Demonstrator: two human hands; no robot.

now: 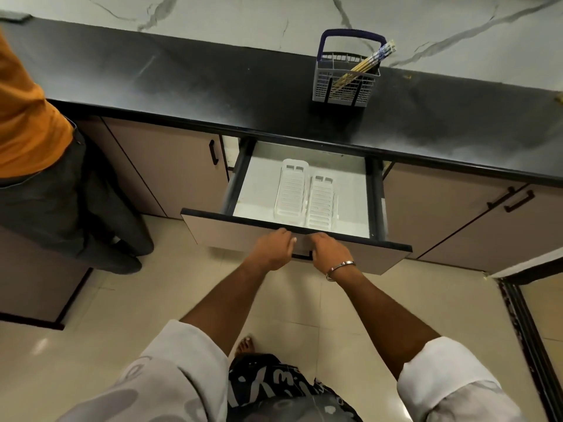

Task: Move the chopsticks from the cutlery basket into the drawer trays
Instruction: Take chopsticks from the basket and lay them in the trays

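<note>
Across the upper field runs the dark desk [182, 80]; beneath it, at centre, the drawer [304, 190] stands pulled out. Two white trays [304, 196] lie side by side inside. At one o'clock, the cutlery basket [345, 77] holds the chopsticks [365, 63], leaning. Left hand [272, 249] and right hand [327, 252] both grip the drawer front, fingers curled over its handle [301, 256].
</note>
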